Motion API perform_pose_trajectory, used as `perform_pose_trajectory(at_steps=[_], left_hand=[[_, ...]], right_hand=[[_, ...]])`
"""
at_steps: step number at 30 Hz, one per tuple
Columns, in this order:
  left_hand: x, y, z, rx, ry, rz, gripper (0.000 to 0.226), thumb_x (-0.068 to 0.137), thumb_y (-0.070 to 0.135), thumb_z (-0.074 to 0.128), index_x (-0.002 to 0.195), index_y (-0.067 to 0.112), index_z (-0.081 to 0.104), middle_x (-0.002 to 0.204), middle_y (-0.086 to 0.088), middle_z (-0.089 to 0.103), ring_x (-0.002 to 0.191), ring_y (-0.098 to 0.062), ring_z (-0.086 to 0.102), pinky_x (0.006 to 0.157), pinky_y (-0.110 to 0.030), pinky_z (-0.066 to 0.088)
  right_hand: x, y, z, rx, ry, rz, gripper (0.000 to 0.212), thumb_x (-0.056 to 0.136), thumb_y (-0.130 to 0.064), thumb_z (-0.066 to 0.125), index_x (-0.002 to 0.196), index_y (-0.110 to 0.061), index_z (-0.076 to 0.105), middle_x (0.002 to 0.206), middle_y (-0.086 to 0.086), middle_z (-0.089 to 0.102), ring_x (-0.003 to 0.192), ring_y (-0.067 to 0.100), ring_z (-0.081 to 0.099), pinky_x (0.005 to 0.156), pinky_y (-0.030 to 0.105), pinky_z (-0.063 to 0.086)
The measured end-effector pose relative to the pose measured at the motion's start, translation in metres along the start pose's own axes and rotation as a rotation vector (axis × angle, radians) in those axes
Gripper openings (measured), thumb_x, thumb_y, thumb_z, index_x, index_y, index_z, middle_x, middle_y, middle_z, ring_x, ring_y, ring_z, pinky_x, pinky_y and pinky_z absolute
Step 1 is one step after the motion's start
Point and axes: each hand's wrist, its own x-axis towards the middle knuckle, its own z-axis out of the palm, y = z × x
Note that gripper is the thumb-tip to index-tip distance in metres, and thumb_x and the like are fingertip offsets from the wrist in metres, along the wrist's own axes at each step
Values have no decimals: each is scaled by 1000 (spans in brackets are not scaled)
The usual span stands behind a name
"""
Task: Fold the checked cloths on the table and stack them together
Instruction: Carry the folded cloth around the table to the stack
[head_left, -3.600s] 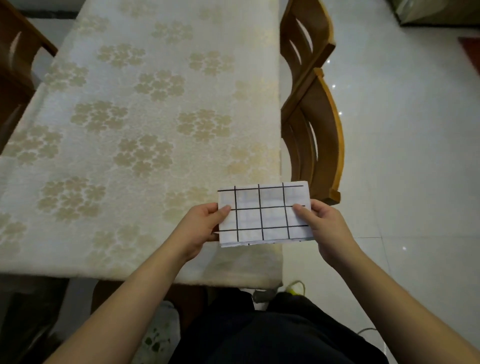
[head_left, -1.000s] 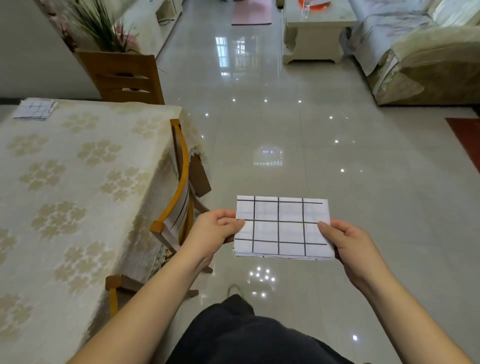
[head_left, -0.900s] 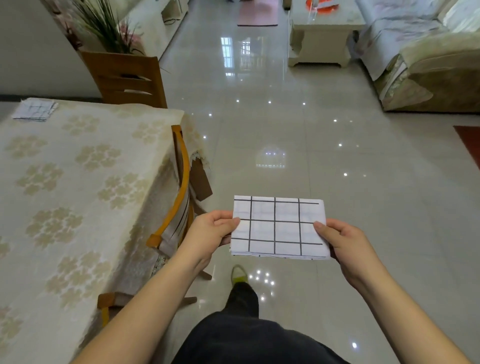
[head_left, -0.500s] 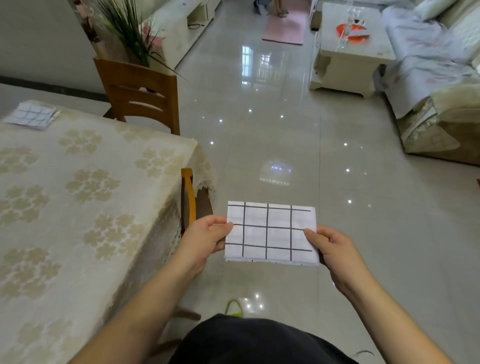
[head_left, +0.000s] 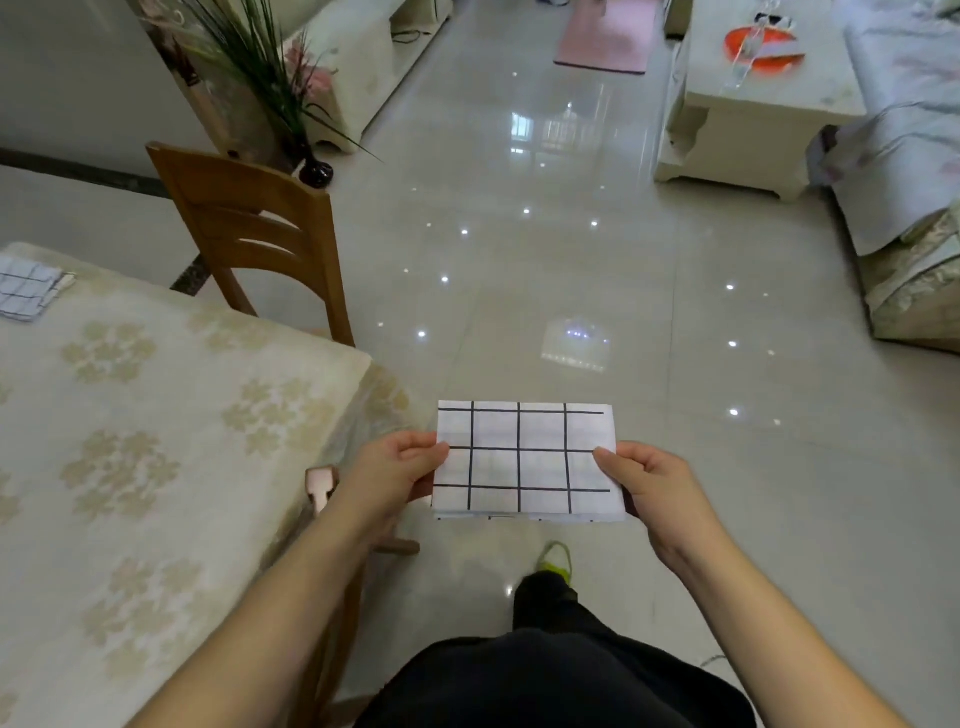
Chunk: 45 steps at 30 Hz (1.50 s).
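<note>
A folded white cloth with black checks (head_left: 524, 460) is held flat in the air over the tiled floor, right of the table's corner. My left hand (head_left: 389, 475) pinches its left edge, thumb on top. My right hand (head_left: 652, 486) pinches its right edge the same way. Another folded checked cloth (head_left: 26, 286) lies on the far left of the table (head_left: 156, 441), partly cut off by the frame edge.
A wooden chair (head_left: 254, 234) stands at the table's far end, and a chair back (head_left: 319, 486) shows at its near side. A potted plant (head_left: 270, 78), a coffee table (head_left: 753, 98) and a sofa (head_left: 904, 208) lie further off. My foot (head_left: 553, 564) is on the floor.
I have walked from the table's long side round towards its end, carrying the cloth in both hands. The table has shifted left in view and the far cloth has come nearer.
</note>
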Motion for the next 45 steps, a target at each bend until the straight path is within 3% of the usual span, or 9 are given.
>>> perform_pose_trajectory(at_steps=[6,12,15,19,25,30,34,39,45], left_hand=[[63,66,35,-15,109,-11,22,92,11,65,110,-2,67,69,-9,67,53,-17,53,55,-28,45],[114,120,41,-37,206,54,15,92,13,64,102,6,73,92,-30,68,78,-29,59,83,-46,56],[144,139,29,-65,233,60,14,92,13,64,98,4,73,72,-18,56,66,-22,51,69,-33,53],[192,168,4,-135,271,51,12,94,10,62,100,4,70,59,3,66,54,-7,61,57,-19,54],[264,219,-46,-171,341,47,12,94,15,62,92,15,74,84,-13,75,76,-26,70,81,-41,57],[310,260,-77,-163,377,59,9,95,16,61,99,16,69,81,2,77,76,-14,75,67,-25,59],[349,288,-95,-176,426,69,11,95,16,60,101,16,70,81,1,77,75,-14,74,67,-24,59],[412,317,-112,-176,488,51,24,95,24,61,118,17,67,97,0,76,92,-19,73,87,-39,59],[491,376,-119,-262,597,41,13,97,15,59,103,12,70,87,-4,77,80,-20,73,74,-31,60]], right_hand=[[91,-68,-16,-21,-83,0,16,94,-11,60,93,-3,73,86,12,76,76,24,73,62,28,56],[173,-126,-2,-62,-138,0,13,93,-12,62,95,-5,73,88,10,77,78,22,73,65,28,55],[216,-148,19,-62,-171,10,13,93,-10,61,96,-4,72,88,11,77,76,20,73,61,26,56],[278,-177,60,-105,-212,21,13,92,-9,62,98,-4,72,89,11,77,76,19,73,60,25,56],[360,-228,131,-178,-306,25,16,93,-10,62,102,-2,71,94,11,76,83,22,74,65,24,56],[412,-271,176,-209,-344,5,16,93,-11,62,102,-2,71,94,10,76,83,21,73,65,24,56],[455,-297,205,-230,-383,1,17,93,-11,61,103,-2,71,96,11,76,83,19,73,64,22,55],[527,-330,241,-272,-425,-4,14,93,-12,61,99,-4,71,91,9,77,79,18,73,63,21,55],[633,-374,287,-295,-488,20,13,92,-13,63,100,-7,72,91,8,77,83,22,73,71,31,56]])
